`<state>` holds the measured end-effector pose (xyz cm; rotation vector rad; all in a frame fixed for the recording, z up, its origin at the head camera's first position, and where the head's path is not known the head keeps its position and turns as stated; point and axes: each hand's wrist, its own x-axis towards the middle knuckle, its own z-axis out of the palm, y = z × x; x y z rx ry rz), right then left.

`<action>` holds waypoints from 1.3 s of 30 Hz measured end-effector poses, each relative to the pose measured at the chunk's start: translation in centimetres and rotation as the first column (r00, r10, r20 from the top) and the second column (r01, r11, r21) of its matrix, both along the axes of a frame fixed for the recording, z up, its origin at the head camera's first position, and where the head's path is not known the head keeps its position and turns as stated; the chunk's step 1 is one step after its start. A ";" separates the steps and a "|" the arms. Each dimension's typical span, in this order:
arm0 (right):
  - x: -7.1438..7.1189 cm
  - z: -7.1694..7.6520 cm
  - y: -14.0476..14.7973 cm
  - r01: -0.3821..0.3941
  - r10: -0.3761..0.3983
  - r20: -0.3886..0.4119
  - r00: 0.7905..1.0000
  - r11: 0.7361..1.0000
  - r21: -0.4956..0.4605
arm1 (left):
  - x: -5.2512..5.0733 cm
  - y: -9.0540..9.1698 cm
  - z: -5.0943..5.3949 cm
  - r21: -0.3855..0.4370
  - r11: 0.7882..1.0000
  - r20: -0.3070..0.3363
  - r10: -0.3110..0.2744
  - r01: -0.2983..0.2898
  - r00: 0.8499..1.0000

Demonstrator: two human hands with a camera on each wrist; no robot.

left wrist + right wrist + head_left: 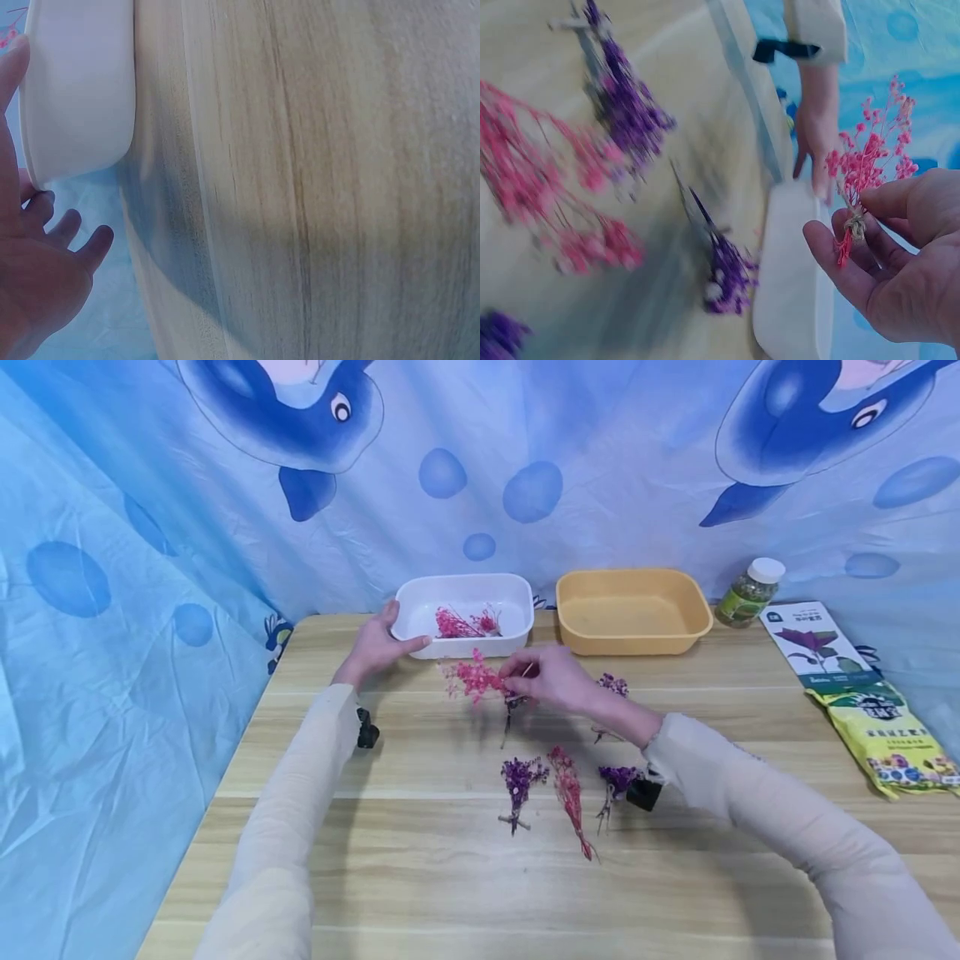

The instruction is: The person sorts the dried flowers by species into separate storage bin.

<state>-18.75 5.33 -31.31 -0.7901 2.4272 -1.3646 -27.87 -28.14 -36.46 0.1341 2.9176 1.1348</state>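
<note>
In the head view a white box (472, 648) with pink sprigs (459, 623) inside stands at the table's back. The left hand (373, 647) holds its left end, thumb over the front rim; the left wrist view shows this hand (46, 262) at the box's corner (82, 97). The right hand (553, 678) pinches a pink flower bunch (474, 678) just in front of the box. Up close, the right hand (911, 255) holds that bunch (866, 161) by its twine-tied stems. Purple bunches (519, 781) and a pink bunch (567, 789) lie on the table.
A yellow box (633, 645) stands right of the white one. Farther right are a jar with a white lid (750, 593), a plant card (817, 643) and a yellow packet (892, 739). A blue printed curtain (480, 468) hangs behind the table.
</note>
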 end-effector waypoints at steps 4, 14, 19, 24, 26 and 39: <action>-2.0 0.9 0.7 0.050 -0.050 0.005 0.999 0.998 -0.023 | -0.1 0.0 0.1 -0.012 1.000 -0.011 -0.006 0.006 1.000; -7.8 1.8 -0.3 0.169 -0.170 -0.076 0.982 0.985 -0.027 | 0.2 -0.1 -0.3 -0.028 0.999 -0.011 0.015 -0.016 1.000; -10.0 1.4 -1.5 0.217 -0.213 -0.154 0.965 0.976 0.007 | 0.3 -0.1 -0.4 -0.028 0.999 -0.007 0.022 -0.022 1.000; -11.7 0.6 -2.4 0.234 -0.228 -0.159 0.961 0.972 0.021 | 0.3 0.0 -0.4 -0.011 1.000 -0.002 0.020 -0.020 1.000; -12.3 0.2 -2.7 0.244 -0.238 -0.155 0.959 0.969 0.027 | 0.2 0.1 -0.4 -0.010 1.000 -0.003 0.015 -0.015 1.000; -14.8 -1.3 -4.7 0.319 -0.295 -0.237 0.926 0.945 0.069 | -0.1 0.0 -0.4 -0.009 1.000 -0.023 0.017 -0.017 1.000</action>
